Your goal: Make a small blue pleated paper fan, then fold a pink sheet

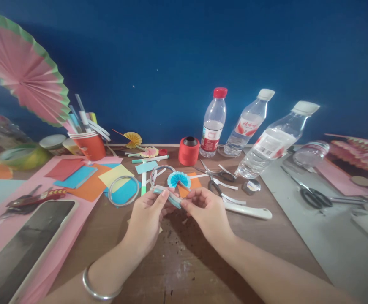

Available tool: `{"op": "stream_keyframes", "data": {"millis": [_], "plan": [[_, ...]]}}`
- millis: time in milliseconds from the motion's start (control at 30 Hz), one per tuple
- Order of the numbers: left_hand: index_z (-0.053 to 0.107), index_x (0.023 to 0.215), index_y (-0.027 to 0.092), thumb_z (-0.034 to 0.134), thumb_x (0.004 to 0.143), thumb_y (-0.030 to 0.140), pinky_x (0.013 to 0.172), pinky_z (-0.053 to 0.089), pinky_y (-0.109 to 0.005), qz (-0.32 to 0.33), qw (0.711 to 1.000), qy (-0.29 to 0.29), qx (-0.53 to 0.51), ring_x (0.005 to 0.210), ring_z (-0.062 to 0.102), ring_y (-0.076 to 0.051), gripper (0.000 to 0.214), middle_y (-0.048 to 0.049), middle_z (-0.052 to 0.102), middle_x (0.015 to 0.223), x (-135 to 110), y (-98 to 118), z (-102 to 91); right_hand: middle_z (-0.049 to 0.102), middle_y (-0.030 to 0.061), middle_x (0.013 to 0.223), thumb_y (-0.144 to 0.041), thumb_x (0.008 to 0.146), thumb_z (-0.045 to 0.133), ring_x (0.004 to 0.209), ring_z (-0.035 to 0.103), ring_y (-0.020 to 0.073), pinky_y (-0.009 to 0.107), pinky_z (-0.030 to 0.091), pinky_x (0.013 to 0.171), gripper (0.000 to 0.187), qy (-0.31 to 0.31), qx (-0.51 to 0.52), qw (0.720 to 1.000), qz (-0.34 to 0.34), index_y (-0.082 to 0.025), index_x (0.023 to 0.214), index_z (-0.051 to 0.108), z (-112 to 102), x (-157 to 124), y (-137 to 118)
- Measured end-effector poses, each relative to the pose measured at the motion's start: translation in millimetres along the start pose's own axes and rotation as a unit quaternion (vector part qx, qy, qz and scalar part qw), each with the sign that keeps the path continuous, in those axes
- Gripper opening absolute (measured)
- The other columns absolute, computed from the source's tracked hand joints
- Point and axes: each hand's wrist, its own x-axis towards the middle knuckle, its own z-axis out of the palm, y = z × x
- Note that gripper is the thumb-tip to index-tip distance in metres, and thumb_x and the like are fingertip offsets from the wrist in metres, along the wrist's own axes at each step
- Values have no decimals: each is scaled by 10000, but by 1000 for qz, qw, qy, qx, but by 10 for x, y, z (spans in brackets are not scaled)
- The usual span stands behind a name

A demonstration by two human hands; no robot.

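Observation:
Both hands meet over the brown table, pinching a folded strip of pale blue paper [167, 196] between them. My left hand [147, 215] grips its left end with thumb and fingers closed. My right hand [206, 210] pinches the right end. Just beyond the strip a small blue pleated paper fan [178, 179] lies on an orange sheet [192, 185]. A silver bangle [99, 287] sits on my left wrist.
Scissors [216, 179] and a white-handled tool [249, 210] lie right of my hands. Three water bottles [213, 122] and a red thread spool [189, 150] stand at the back. Coloured paper sheets [85, 177], tape rings [123, 191], a phone [25, 245], a cup of pens [88, 141] and a big pink fan [25, 69] fill the left.

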Motion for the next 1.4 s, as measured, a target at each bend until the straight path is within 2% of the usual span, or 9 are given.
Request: {"op": "stream_keyframes", "data": {"millis": [267,400,533,667,833,933,1033,1167,1400], "plan": [[627,800,162,616,749,276,656,492,-245,21,998,41,-52,664,626,-128,125,-8,676,709,51,-10,-24,558,-23,618,-267,653,653,522,489,92,216,423,499,177,2,56,998,14,-167,748,543,5,63,77],[634,802,162,608,756,278,669,486,-252,19,999,32,-36,695,624,-138,128,-18,678,722,48,-9,-34,548,-22,640,-309,726,584,538,488,91,216,429,514,143,-34,104,994,-3,-172,752,549,0,44,35],[646,795,147,616,751,266,682,468,-233,18,1000,8,-17,728,603,-132,130,-19,662,729,32,-26,-37,604,1,752,-285,717,601,656,532,116,233,433,615,134,-73,53,995,-38,-183,804,601,-6,0,-21],[643,827,143,649,721,251,683,455,-216,-7,1000,-3,2,741,575,-116,151,-16,639,773,27,-33,-32,564,-17,609,-260,714,586,567,481,103,219,383,548,105,-56,-25,998,-22,-165,672,598,-3,7,-20],[598,785,166,630,733,283,586,447,-204,8,1000,1,11,651,543,-93,132,12,593,741,33,-19,-33,483,-39,562,-237,741,536,540,432,90,209,355,521,137,-58,-16,998,-26,-166,624,531,-1,25,15],[587,744,170,637,721,296,558,436,-188,15,999,24,40,615,530,-83,138,29,573,697,32,-25,-41,537,-20,680,-224,750,531,598,479,102,218,399,560,47,-46,-30,996,-66,-181,757,548,-9,-6,19],[592,700,162,667,688,298,537,420,-172,26,994,33,100,560,503,-69,156,39,559,629,26,-36,-47,563,4,840,-187,750,537,693,523,114,231,438,623,164,8,-54,985,-162,-208,912,536,-30,-63,-6],[613,664,148,686,659,302,524,417,-181,14,986,18,163,537,511,-85,171,19,578,569,16,-39,-40,560,9,788,-138,745,539,768,532,133,257,434,715,82,7,-146,942,-302,-196,772,589,-53,-115,-47],[650,735,153,683,655,289,619,456,-232,1,987,-17,158,621,568,-128,160,-15,637,670,-1,-31,-26,572,17,783,-131,746,521,749,536,136,268,434,691,80,38,-192,946,-257,-178,755,585,-45,-81,-47]]}}
